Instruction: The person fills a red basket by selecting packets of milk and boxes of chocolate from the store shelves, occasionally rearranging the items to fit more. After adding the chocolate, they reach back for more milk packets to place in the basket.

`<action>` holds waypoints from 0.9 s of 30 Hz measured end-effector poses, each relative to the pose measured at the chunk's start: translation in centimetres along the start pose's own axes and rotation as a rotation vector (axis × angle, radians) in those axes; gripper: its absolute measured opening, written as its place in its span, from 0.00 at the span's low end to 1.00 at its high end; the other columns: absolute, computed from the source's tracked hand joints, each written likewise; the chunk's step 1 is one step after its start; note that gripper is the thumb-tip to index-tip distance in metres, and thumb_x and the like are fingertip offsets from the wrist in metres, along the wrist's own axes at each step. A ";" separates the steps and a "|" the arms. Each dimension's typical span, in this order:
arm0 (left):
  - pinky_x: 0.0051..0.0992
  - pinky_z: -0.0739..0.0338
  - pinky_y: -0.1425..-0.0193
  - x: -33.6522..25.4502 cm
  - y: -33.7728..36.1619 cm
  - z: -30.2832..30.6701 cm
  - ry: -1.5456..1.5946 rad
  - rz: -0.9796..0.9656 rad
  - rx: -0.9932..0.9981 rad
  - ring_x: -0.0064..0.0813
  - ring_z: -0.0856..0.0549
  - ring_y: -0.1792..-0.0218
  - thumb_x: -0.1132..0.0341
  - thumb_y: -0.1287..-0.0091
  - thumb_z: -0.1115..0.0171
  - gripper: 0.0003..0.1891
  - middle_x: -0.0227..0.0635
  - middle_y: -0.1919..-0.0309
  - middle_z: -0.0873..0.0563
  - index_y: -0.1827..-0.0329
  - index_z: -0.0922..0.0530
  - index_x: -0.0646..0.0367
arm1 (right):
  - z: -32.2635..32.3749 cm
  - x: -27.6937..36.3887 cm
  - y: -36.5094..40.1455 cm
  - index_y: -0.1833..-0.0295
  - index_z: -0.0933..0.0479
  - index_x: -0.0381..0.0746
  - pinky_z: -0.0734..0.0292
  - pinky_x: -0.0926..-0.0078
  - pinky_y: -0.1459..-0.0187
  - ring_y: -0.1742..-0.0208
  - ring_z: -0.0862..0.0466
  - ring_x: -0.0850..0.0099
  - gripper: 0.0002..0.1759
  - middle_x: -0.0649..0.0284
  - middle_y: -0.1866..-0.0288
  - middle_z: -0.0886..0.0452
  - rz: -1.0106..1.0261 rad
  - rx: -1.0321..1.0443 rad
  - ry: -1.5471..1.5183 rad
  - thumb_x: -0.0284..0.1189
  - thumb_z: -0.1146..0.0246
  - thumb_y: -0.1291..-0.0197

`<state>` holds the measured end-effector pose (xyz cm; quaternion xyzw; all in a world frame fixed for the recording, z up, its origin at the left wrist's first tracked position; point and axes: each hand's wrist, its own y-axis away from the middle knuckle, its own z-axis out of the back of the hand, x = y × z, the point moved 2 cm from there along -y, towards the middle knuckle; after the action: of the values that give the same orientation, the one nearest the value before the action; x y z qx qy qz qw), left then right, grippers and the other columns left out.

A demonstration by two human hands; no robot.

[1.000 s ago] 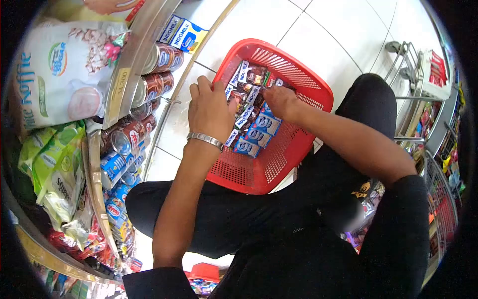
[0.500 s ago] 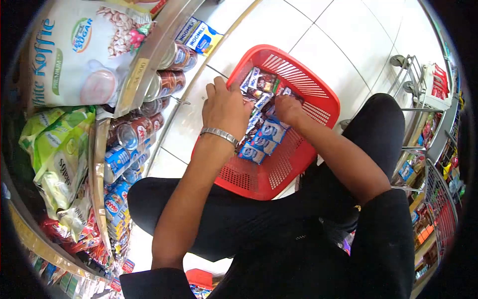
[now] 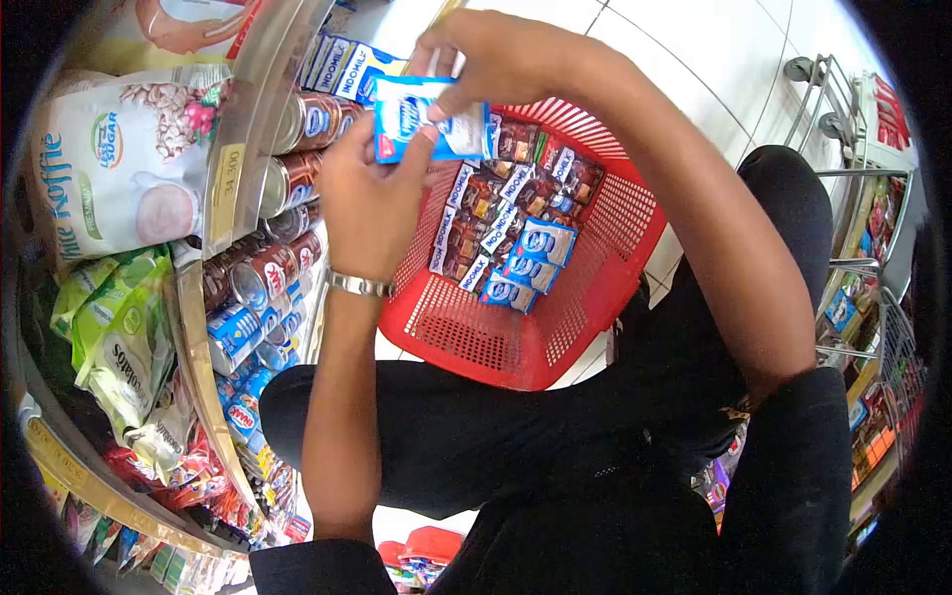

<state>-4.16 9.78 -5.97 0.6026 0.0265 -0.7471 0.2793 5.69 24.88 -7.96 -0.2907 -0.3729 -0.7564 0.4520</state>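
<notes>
My left hand [image 3: 372, 198] pinches the lower edge of a blue-and-white sachet [image 3: 421, 124] between thumb and fingers. My right hand [image 3: 501, 55] pinches its upper edge. The sachet is above the far rim of the red basket [image 3: 476, 342]. Inside the basket lie more packets [image 3: 531, 248]. Beside the basket stand shelved cans [image 3: 297, 178].

On the left of the frame, a metal shelf [image 3: 260, 84] holds a big white coffee bag [image 3: 114, 174]. Next to it are rows of brown cans [image 3: 290, 183] and blue cans [image 3: 233, 335]. Green bags [image 3: 111, 342] sit at the lower left. White floor tiles [image 3: 714, 50] fill the top. A metal cart [image 3: 843, 134] stands at the upper right.
</notes>
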 end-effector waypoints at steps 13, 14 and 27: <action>0.25 0.15 0.57 0.9 -1.5 0.3 0.281 -0.056 -0.093 0.26 0.13 0.60 0.67 0.29 0.37 0.14 0.43 0.58 0.13 0.48 0.24 0.70 | 1.1 0.3 -1.2 0.56 0.23 0.33 0.21 0.63 0.54 0.55 0.17 0.60 0.19 0.51 0.59 0.17 0.294 -0.165 -0.205 0.28 0.27 0.53; 0.25 0.16 0.55 1.1 -1.8 0.2 0.167 -0.138 -0.137 0.28 0.13 0.58 0.65 0.29 0.36 0.17 0.45 0.57 0.13 0.47 0.24 0.71 | 1.4 0.3 -2.1 0.57 0.24 0.37 0.21 0.66 0.54 0.55 0.18 0.66 0.25 0.58 0.60 0.17 0.354 -0.191 -0.393 0.31 0.22 0.61; 0.54 0.51 0.23 6.8 2.8 -2.0 -0.917 -0.214 0.295 0.61 0.50 0.24 0.60 0.49 0.22 0.62 0.61 0.23 0.57 0.22 0.60 0.71 | -4.7 -6.7 -24.3 0.48 0.20 0.38 0.23 0.60 0.47 0.47 0.17 0.54 0.21 0.46 0.49 0.17 0.046 -0.686 0.469 0.37 0.35 0.47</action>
<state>-1.91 5.54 -11.94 0.2387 -0.1433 -0.9557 0.0956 -13.83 31.71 -23.03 -0.2524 0.0206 -0.8723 0.4184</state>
